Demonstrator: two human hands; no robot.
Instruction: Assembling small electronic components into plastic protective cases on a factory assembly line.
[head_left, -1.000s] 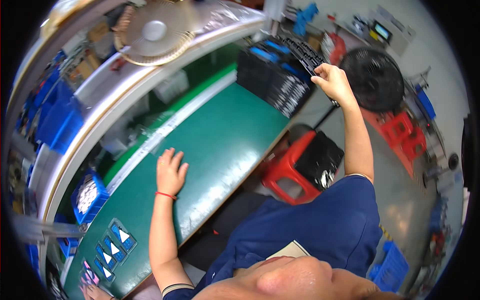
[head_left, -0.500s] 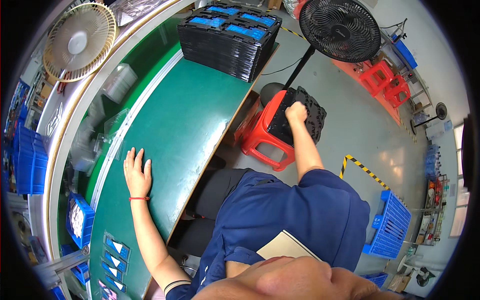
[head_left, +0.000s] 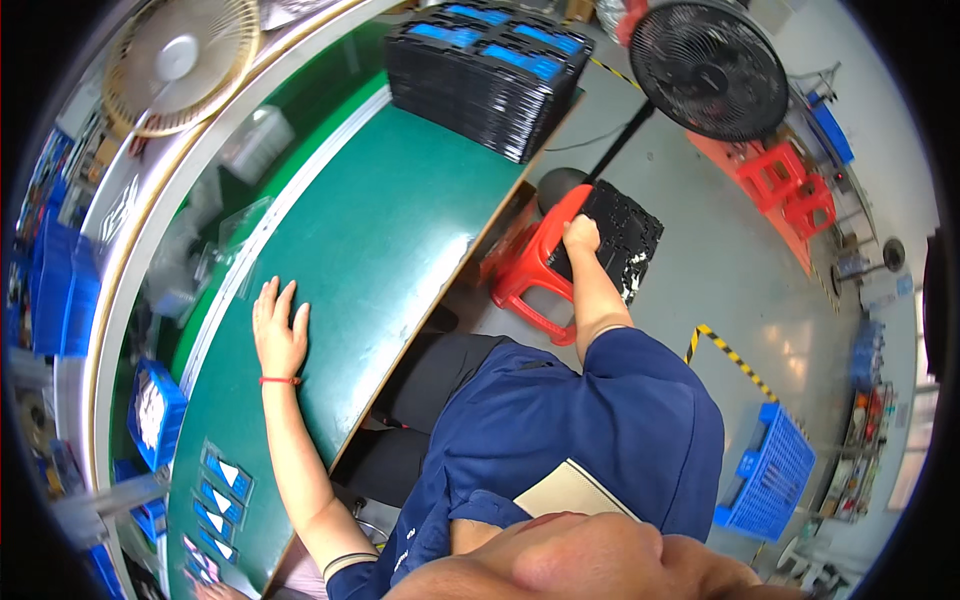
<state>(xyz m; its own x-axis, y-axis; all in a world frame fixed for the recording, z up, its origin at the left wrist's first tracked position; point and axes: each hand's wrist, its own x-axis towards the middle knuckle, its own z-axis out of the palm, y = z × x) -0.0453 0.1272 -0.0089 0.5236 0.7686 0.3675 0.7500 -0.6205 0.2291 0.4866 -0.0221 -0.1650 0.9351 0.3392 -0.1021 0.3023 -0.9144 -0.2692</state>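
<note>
My right hand (head_left: 582,236) is closed on the near left edge of a black plastic tray (head_left: 625,225) with a moulded surface and white patches at its near corner. The tray stands beside and partly over a red plastic stool (head_left: 535,275), on my right. Whether other trays lie under it, I cannot tell. My left hand (head_left: 281,330), a red cord at its wrist, lies flat on the green tabletop (head_left: 350,240), fingers stretched and holding nothing.
Stacked black trays with blue pieces (head_left: 480,85) stand at the table's far end. Blue cards with white triangles (head_left: 215,505) lie near left, beside another person's hand (head_left: 220,592). A black floor fan (head_left: 708,75) stands behind the stool. Blue bin (head_left: 157,412), left.
My right hand has drawn slightly back toward me with the tray, whose face now shows more flatly. My left hand stays on the table. The view has shifted; another person's hand has appeared near left.
</note>
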